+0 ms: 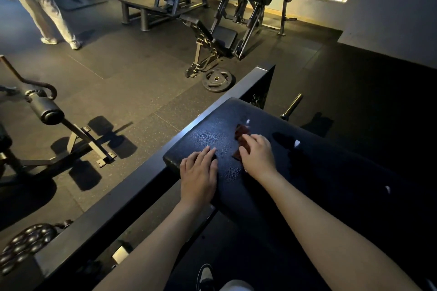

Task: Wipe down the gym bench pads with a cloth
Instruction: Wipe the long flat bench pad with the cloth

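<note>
The right grip (pixel 259 157) clasps the cloth (pixel 240 135) on the pad (pixel 210 127), left grip (pixel 198 170) flat beside it.

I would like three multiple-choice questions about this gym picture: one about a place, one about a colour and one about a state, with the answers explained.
1. Where does the round black metal weight plate lie?
A) on the dark rubber floor beyond the black textured bench pad
B) on top of the pad
C) hanging on a bar

2. What colour is the small crumpled cloth under the right hand?
A) white
B) reddish-brown
C) bright green

3. How is the left hand?
A) flat on the pad, fingers straight
B) gripping the cloth
C) raised in the air

Answers:
1 A: the plate lies flat on the floor by a machine's foot.
2 B: the cloth shows dark reddish-brown against the black pad.
3 A: the straight fingers rest near the pad's end, apart from the cloth.
</note>
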Demonstrator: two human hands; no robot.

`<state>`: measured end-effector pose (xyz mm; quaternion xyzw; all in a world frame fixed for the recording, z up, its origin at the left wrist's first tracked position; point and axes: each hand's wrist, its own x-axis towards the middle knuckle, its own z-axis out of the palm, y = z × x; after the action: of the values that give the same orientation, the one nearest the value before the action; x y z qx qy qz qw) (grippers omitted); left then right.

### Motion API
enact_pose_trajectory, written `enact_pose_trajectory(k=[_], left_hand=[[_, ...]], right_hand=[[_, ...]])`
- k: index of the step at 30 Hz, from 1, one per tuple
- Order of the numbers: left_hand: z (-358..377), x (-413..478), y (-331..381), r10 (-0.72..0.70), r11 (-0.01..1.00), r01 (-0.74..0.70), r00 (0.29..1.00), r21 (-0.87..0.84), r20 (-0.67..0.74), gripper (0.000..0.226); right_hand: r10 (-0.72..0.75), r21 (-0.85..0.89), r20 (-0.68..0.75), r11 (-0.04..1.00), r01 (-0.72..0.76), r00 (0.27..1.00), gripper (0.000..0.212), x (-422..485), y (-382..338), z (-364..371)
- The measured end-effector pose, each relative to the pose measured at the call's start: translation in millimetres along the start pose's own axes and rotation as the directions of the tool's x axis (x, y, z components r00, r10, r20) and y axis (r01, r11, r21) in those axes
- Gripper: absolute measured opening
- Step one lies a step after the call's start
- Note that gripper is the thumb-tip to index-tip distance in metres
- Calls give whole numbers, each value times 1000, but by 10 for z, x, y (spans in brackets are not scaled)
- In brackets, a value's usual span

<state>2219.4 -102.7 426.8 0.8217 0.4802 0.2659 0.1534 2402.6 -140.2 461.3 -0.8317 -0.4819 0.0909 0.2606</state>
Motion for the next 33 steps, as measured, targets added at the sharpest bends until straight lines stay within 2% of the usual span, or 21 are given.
enact_pose_trajectory(k=[1,4,6,8,10,12,13,14,16,18,19,21,23,25,29,31,33], left_hand=[[-10,-2,6,-11,1000,11,1000,-29,-6,53],[-27,14,-14,-59,982,53,998,-180,-31,51],[-47,44,-39,-94,959,83,995,-273,-29,50],[-88,94,-53,-88,935,69,995,-347,-39,47],[-156,137,-44,-88,918,64,995,-392,-44,44],[-219,183,-50,-102,910,79,994,-407,-35,44],[-245,216,-69,-99,914,75,994,-398,-41,44],[-254,257,-101,-88,923,61,995,-380,-52,43],[-248,346,-163,-55,945,41,998,-325,-35,42],[-225,417,-209,-21,978,28,999,-204,37,45],[-210,438,-226,-9,991,18,997,-130,73,46],[-177,472,-262,-5,999,8,994,-31,106,48],[-141,537,-284,-12,1000,13,995,-9,101,46],[-106,632,-276,-1,1000,3,995,-19,96,41],[-69,910,-156,78,990,-64,990,-127,114,40],[-11,1029,-48,127,983,-102,979,-152,162,37],[73,1056,55,152,984,-124,961,-129,230,36]], right_hand=[[-31,6,33,1000,31,999,45,-26,-44,12],[-264,115,157,962,248,952,40,-208,-310,93],[-346,207,207,930,305,915,38,-280,-399,106],[-325,320,144,909,267,935,39,-201,-385,43],[-176,428,21,891,150,984,41,-90,-358,-83],[-73,530,13,846,55,997,38,-19,-424,-154],[-105,531,40,844,68,994,35,-5,-484,-144],[-178,473,78,872,121,981,34,-6,-515,-90],[-296,200,105,941,272,949,27,-7,-476,60],[-262,-38,10,964,262,965,21,62,-385,120],[-225,-48,-38,974,223,974,22,100,-363,119],[-289,10,-45,957,290,956,24,149,-358,142],[-418,19,112,908,418,902,32,122,-384,207],[-434,-31,199,893,448,879,35,91,-377,252],[-324,-87,162,936,341,932,34,209,-287,192],[-168,-139,72,974,177,983,33,339,-148,123],[1,-134,-19,991,-4,1000,33,409,31,29]])
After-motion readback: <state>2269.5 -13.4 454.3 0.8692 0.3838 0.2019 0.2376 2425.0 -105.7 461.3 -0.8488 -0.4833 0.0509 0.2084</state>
